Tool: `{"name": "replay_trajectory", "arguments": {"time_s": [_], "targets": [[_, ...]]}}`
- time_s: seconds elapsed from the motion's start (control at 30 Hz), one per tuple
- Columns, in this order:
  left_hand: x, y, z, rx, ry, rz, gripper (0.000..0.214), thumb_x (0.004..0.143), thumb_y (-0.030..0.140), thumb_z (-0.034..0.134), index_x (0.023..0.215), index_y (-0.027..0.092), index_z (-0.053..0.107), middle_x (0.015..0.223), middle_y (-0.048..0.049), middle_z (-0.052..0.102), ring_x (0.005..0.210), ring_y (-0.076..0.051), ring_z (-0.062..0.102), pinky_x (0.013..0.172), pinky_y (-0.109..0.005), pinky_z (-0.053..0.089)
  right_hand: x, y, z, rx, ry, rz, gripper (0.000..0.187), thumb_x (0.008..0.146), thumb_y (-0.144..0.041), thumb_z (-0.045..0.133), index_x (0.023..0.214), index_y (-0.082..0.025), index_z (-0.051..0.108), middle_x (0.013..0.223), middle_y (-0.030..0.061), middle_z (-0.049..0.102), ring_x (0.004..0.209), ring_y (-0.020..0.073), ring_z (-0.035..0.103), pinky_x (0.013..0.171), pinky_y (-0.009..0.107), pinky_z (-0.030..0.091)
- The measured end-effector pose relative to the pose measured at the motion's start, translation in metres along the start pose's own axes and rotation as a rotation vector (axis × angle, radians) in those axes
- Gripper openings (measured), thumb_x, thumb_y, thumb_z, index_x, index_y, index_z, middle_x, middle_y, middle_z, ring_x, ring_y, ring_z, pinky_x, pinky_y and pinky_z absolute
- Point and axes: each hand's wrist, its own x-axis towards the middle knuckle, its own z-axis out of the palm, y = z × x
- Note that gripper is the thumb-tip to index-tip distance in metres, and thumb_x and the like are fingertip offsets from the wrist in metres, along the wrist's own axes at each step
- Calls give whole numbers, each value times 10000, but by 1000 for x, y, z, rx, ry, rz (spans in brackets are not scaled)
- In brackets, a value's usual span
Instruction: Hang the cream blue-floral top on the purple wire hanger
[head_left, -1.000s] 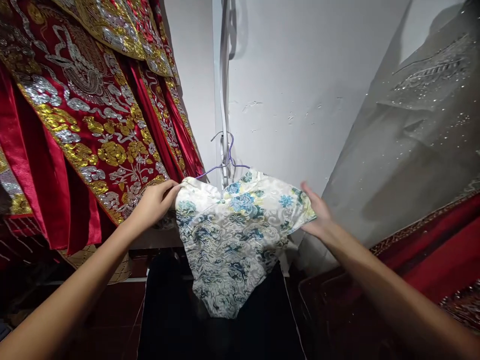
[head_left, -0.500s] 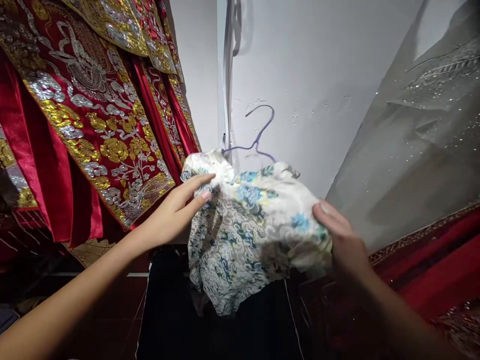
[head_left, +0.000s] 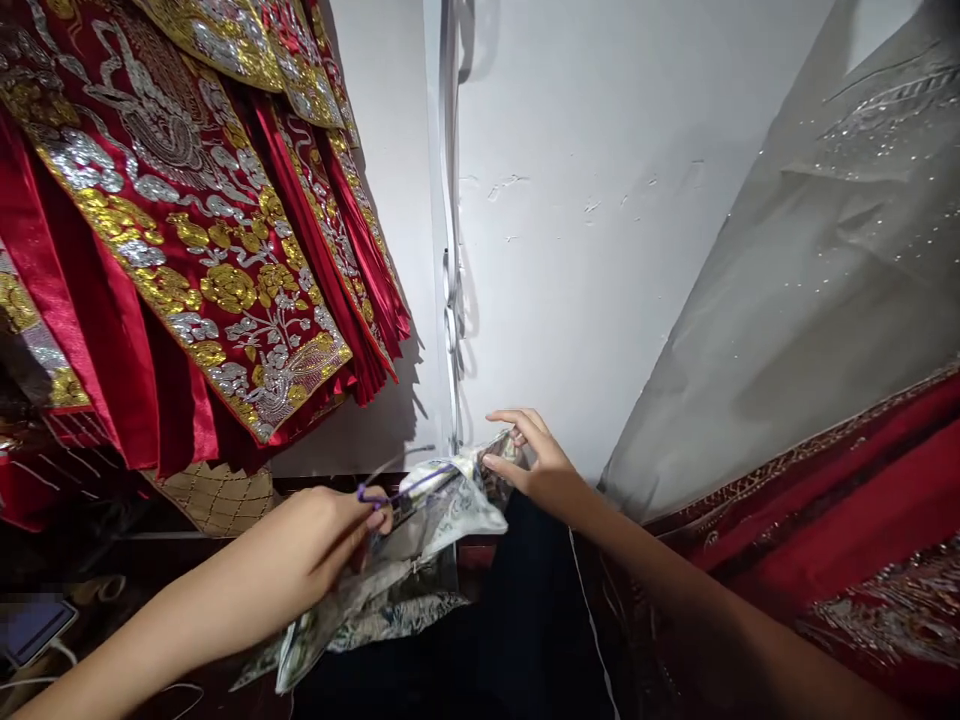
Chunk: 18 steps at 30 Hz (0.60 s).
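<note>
A white floral garment (head_left: 469, 510) with blue and grey patterning hangs from a purple wire hanger (head_left: 426, 482), low in front of my body. It is tilted, partly folded and smeared by motion. My left hand (head_left: 345, 525) is closed around the hanger near its hook, with fabric below the fingers. At the garment's upper right end, my right hand (head_left: 536, 455) has its thumb and fingers around the cloth edge, the index finger stretched out. The garment's lower part is partly hidden behind my left forearm.
Red embroidered clothing (head_left: 225, 290) with gold and silver sequins hangs at left. A sheer sparkling grey cloth (head_left: 795, 310) and red fabric (head_left: 840, 510) fill the right. Ahead is a white wall (head_left: 570, 300); a lit phone (head_left: 34, 630) with a cable lies lower left.
The garment has dropped and turned edge-on. My left hand has gone from the cloth near the collar to the hanger. My right hand has moved left to the garment's upper end.
</note>
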Motion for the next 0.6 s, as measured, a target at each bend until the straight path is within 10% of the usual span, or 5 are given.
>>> {"name": "replay_trajectory", "arguments": {"time_s": [0.1,0.23,0.4,0.5,0.6], "targets": [[12,-17,-16,-13,-75,-18,302,996,367,397,828,252,620,718,-14,677,614,-174,637,583,-273,482,10,6,-5,36,-101,3,216,872,-420,631,1008,-261,683,1030,49,637,1015,258,581,906,387,460],[48,-35,-26,117,333,-29,204,975,378,468,953,232,609,888,-32,686,803,-208,661,743,-314,508,28,-1,-17,230,-245,50,402,927,-532,522,706,-210,616,695,10,577,693,192,562,649,291,447],[60,-31,13,146,898,153,346,917,228,560,1261,251,525,1215,-110,566,1202,-282,522,1029,-451,429,74,-18,-27,389,182,84,399,842,-604,617,891,-214,691,914,42,686,903,236,639,763,308,506],[57,-28,59,4,678,259,397,926,203,538,1308,289,474,1078,-82,604,1027,-250,600,908,-411,487,106,-21,-44,462,443,95,468,761,-673,655,875,-220,672,921,39,694,982,248,650,802,319,536],[63,-31,97,-226,325,-8,532,986,309,457,1491,303,287,967,-61,638,808,-218,640,736,-345,508,118,-14,-66,482,568,98,542,738,-743,622,922,-233,652,923,50,706,1037,274,656,808,344,566]]}}
